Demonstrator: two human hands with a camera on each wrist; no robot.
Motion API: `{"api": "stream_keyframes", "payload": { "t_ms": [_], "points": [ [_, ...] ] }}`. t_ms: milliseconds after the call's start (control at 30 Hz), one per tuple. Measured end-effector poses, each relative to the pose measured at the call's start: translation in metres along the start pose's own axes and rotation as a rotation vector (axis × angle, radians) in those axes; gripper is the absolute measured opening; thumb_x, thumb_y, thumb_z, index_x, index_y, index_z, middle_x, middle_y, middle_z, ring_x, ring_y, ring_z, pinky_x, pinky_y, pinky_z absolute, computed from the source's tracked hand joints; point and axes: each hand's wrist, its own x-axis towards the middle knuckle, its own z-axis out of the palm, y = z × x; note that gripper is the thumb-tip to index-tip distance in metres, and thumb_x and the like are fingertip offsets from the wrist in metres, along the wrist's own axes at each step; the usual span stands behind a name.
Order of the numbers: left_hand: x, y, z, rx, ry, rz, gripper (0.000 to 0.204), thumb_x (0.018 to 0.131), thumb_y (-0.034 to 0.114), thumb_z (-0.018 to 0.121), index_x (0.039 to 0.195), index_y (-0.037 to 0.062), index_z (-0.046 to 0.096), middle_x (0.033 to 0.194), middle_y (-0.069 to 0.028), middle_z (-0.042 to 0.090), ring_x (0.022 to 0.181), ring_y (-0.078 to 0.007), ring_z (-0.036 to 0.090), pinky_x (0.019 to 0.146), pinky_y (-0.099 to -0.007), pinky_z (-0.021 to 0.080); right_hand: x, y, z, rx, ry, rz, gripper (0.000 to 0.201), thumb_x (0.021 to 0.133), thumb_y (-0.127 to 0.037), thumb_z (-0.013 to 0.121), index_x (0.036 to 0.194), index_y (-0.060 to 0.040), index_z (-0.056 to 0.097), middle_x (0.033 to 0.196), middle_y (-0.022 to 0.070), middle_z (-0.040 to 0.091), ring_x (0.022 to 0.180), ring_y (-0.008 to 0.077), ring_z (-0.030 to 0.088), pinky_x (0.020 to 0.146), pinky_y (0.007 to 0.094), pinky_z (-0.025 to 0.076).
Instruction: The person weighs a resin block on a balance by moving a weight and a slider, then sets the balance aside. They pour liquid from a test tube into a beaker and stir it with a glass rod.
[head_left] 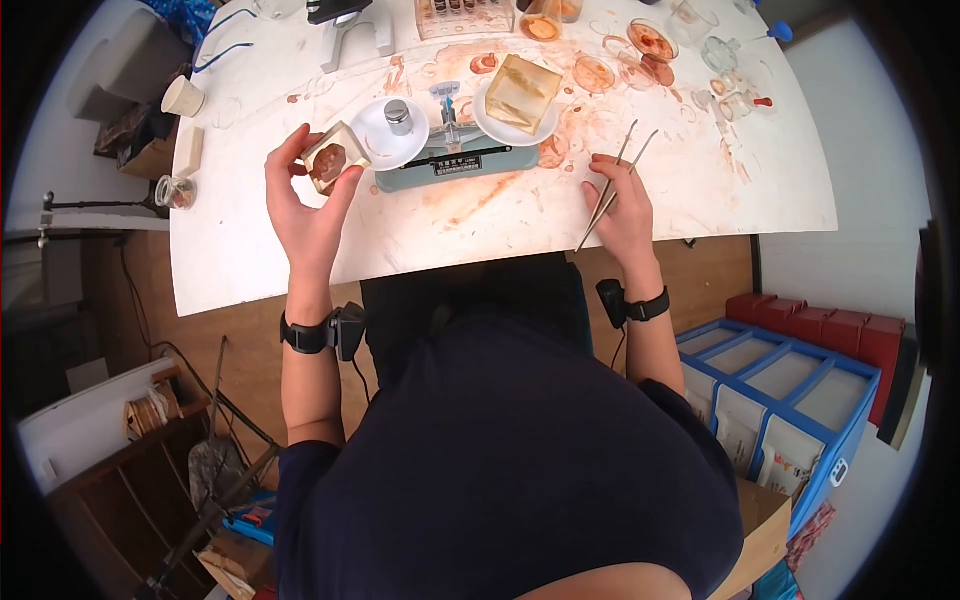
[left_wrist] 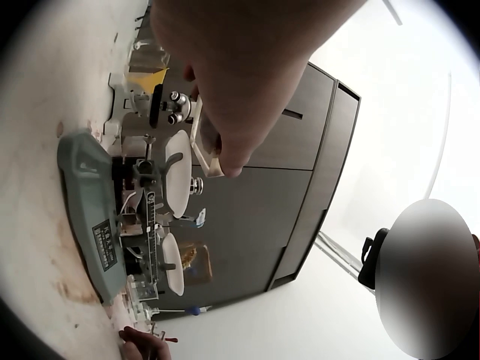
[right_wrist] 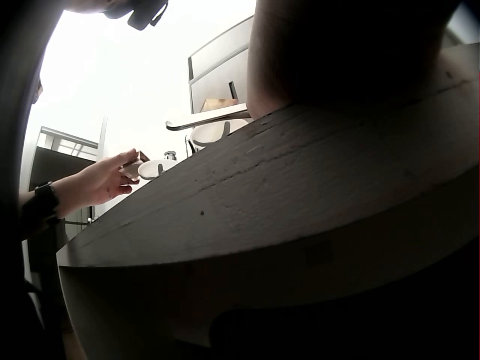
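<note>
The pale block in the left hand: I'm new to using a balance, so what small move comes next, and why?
I'd probably lower the pale block gently onto the left pan: the left hand holds it by that pan's rim, where there looks to be room beside the metal weight, while a yellowish block sits on the other pan.

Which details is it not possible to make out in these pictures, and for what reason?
- Brown material in the dish held by the left hand: its kind; too small in the head view, partly hidden by that hand in the left wrist view.
- Nameplate wording: too small in the head view, blurred in the left wrist view.
- Tube rack: top cut off by the head view's upper edge.
</note>
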Motion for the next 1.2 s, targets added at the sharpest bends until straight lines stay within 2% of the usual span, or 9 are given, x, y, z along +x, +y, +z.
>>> {"api": "stream_keyframes", "payload": {
  "t_ms": [233,433,500,600,667,767,1033,1100,1200],
  "points": [
    [-0.014,-0.002,-0.009,0.023,0.017,-0.033,0.065,0.074,0.01,0.085,0.132,0.0035,0.057,0.117,-0.0089,0.066,0.105,-0.0181,0.06,0.089,-0.0324,0.044,-0.001,-0.001,0.0,0.023,0.004,-0.011,0.028,0.084,-0.002,0.074,0.109,-0.0058,0.063,0.115,0.0133,0.069,0.102,0.0323,0.067,0.086,0.0381,0.055],
    [-0.052,0.0,-0.033,-0.073,0.011,0.012,0.071,0.073,0.011,0.083,0.136,0.0019,0.053,0.117,-0.0099,0.063,0.107,-0.0207,0.058,0.093,-0.0356,0.043,-0.007,-0.033,-0.011,0.311,0.154,-0.018,0.03,0.083,0.002,0.075,0.108,-0.0045,0.06,0.116,0.0193,0.068,0.105,0.0344,0.068,0.089,0.0383,0.054],
    [-0.065,0.006,-0.036,-0.179,-0.052,0.026,0.078,0.073,0.019,0.087,0.138,0.0004,0.05,0.117,-0.0114,0.061,0.107,-0.0214,0.057,0.092,-0.0357,0.043,-0.004,-0.05,-0.016,0.403,0.063,-0.126,0.032,0.081,0.0,0.079,0.106,-0.0052,0.06,0.118,0.0195,0.068,0.104,0.0345,0.068,0.088,0.0383,0.054],
    [-0.073,0.024,-0.029,-0.298,-0.239,0.044,0.097,0.063,0.035,0.096,0.141,0.0029,0.049,0.112,-0.0107,0.064,0.102,-0.0219,0.06,0.09,-0.0355,0.044,0.009,-0.078,-0.022,0.557,-0.157,-0.303,0.04,0.075,-0.009,0.087,0.102,-0.0071,0.058,0.122,0.0194,0.067,0.103,0.0346,0.068,0.084,0.0383,0.055],
    [-0.07,0.035,-0.019,-0.406,-0.384,0.128,0.103,0.057,0.039,0.098,0.142,0.0069,0.05,0.108,-0.0094,0.068,0.098,-0.023,0.062,0.089,-0.0364,0.045,0.017,-0.097,-0.022,0.603,-0.301,-0.417,0.047,0.07,-0.021,0.092,0.1,-0.0094,0.057,0.126,0.0189,0.066,0.102,0.0349,0.067,0.082,0.0389,0.055],
    [-0.056,0.052,-0.008,-0.34,-0.466,0.295,0.106,0.052,0.044,0.097,0.142,0.0114,0.052,0.103,-0.0044,0.071,0.093,-0.023,0.063,0.087,-0.0377,0.045,0.019,-0.118,-0.018,0.631,-0.356,-0.535,0.054,0.067,-0.038,0.092,0.099,-0.0117,0.056,0.13,0.0174,0.064,0.101,0.0344,0.066,0.08,0.0387,0.055],
    [-0.04,0.072,0.007,-0.308,-0.434,0.448,0.106,0.05,0.051,0.094,0.139,0.0104,0.055,0.105,-0.0032,0.071,0.094,-0.0224,0.063,0.085,-0.0373,0.046,0.023,-0.131,-0.017,0.644,-0.269,-0.547,0.047,0.068,-0.026,0.091,0.097,-0.0112,0.057,0.125,0.0159,0.066,0.105,0.0343,0.067,0.082,0.0399,0.056],
    [-0.04,0.07,0.008,-0.281,-0.403,0.48,0.108,0.049,0.052,0.093,0.139,0.0091,0.054,0.107,-0.0042,0.071,0.096,-0.0233,0.063,0.085,-0.0375,0.047,0.023,-0.129,-0.017,0.616,-0.28,-0.581,0.048,0.07,-0.025,0.092,0.099,-0.012,0.055,0.124,0.0194,0.066,0.108,0.0375,0.066,0.085,0.0419,0.055],
    [-0.046,0.07,0.009,-0.346,-0.333,0.405,0.105,0.052,0.052,0.093,0.138,0.0059,0.054,0.11,-0.0082,0.07,0.099,-0.0255,0.062,0.086,-0.0374,0.048,0.03,-0.129,-0.023,0.556,-0.245,-0.624,0.047,0.072,-0.022,0.092,0.097,-0.0115,0.054,0.121,0.0208,0.067,0.11,0.0391,0.066,0.087,0.0435,0.054]
  ]
}}
